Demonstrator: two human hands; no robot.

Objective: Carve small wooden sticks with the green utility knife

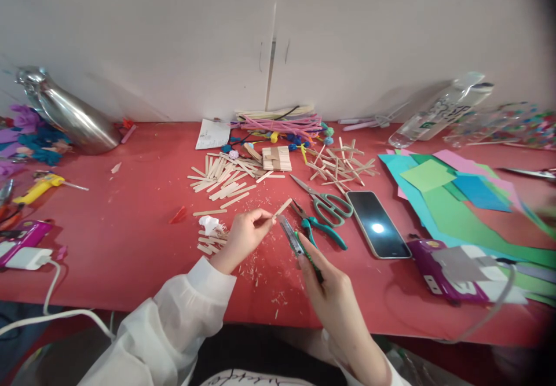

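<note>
Wooden stick point(284, 206), flat, pale and slender, slants above the smooth red tabletop point(147, 212), pinched by the fingers of the left hand point(247, 235), while the fingers of the right hand point(326, 276) wrap a green-trimmed cutter point(295, 243), its narrow metal blade point(286, 228) just beside the wood, with thin, splintery shavings point(251, 270) scattered below.

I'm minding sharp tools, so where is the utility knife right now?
In the head view, just right of centre, the utility knife is in the right hand, its blade end close to the wooden stick in the left hand.
</note>
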